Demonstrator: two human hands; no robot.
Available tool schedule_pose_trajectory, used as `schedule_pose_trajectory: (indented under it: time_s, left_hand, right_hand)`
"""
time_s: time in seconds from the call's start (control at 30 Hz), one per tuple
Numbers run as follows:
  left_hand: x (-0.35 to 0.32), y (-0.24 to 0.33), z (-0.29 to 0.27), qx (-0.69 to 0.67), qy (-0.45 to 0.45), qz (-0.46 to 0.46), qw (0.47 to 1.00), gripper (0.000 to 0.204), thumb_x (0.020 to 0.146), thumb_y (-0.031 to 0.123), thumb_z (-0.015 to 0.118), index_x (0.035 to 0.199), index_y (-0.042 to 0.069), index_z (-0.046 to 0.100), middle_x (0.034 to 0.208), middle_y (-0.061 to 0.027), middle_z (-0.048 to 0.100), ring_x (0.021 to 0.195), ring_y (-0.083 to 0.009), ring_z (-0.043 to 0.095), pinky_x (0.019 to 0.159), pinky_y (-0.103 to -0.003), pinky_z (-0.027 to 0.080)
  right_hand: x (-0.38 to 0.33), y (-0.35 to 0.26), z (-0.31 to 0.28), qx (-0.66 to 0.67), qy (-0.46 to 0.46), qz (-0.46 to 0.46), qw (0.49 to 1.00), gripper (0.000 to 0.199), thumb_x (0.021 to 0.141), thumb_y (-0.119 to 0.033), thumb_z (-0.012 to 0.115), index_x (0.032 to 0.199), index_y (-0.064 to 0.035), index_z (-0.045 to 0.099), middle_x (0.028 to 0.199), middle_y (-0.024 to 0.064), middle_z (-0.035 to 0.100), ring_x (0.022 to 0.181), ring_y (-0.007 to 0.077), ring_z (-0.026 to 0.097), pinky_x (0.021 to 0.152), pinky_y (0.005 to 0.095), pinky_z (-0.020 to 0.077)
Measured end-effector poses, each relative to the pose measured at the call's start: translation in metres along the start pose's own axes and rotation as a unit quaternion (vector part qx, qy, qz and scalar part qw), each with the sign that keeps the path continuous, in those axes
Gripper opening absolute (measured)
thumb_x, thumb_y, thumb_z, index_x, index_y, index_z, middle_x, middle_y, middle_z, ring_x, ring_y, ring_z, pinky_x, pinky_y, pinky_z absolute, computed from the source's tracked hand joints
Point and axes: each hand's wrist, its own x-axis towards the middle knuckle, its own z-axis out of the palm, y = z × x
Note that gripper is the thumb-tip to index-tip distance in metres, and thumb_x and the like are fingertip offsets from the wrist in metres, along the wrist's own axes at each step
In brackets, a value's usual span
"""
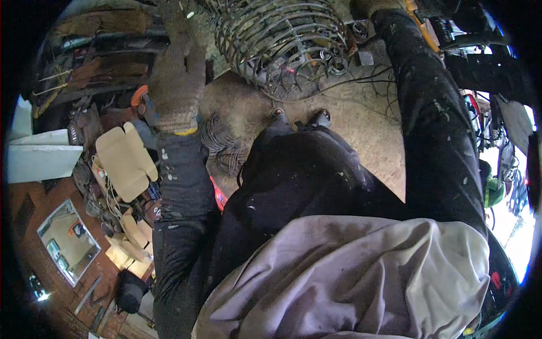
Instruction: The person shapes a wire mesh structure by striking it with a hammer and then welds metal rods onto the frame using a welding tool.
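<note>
My left hand (179, 85), in a dirty knitted work glove with a yellow-edged cuff, reaches forward at the left. Its fingers look stretched out, and nothing shows in its palm. Right of it, on the floor, lies a round cage of curved metal bars (282, 34). My right hand (379, 5), also gloved, is at the top edge beyond the cage's right side. Only its wrist end shows; the fingers are cut off by the frame. Beside that wrist runs an orange bar-like thing (422, 25). I cannot tell whether the hand touches it.
A coil of thin wire or cable (223, 147) lies left of my feet. A dark cable (350, 85) crosses the floor near the cage. At left are an opened cardboard box (127, 161), a framed mirror (69, 243) and a black container (131, 291). Light grey cloth (350, 277) hangs below me.
</note>
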Motion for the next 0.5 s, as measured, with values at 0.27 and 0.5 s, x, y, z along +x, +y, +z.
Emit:
schedule_pose_trajectory:
  time_s: [0.27, 0.5]
  left_hand:
    - [0.081, -0.003, 0.046, -0.115, 0.020, 0.078, 0.990, 0.049, 0.097, 0.046, 0.067, 0.126, 0.007, 0.069, 0.123, -0.0208, 0.070, 0.115, -0.0397, 0.066, 0.099, -0.050, 0.050]
    - [0.098, -0.007, 0.082, -0.197, -0.008, 0.089, 0.976, 0.055, 0.098, 0.047, 0.067, 0.130, 0.003, 0.060, 0.112, -0.0183, 0.068, 0.102, -0.0316, 0.067, 0.091, -0.044, 0.053]
  right_hand:
    - [-0.086, -0.023, -0.030, 0.248, 0.139, 0.098, 0.954, 0.046, 0.099, -0.040, 0.062, 0.122, -0.0006, 0.068, 0.113, 0.0205, 0.071, 0.105, 0.0356, 0.068, 0.090, 0.0460, 0.0527]
    - [-0.258, -0.103, 0.050, 0.607, 0.290, 0.128, 0.729, 0.047, 0.108, -0.034, 0.054, 0.142, -0.0005, 0.052, 0.091, 0.0078, 0.065, 0.077, 0.0155, 0.065, 0.061, 0.0284, 0.0540]
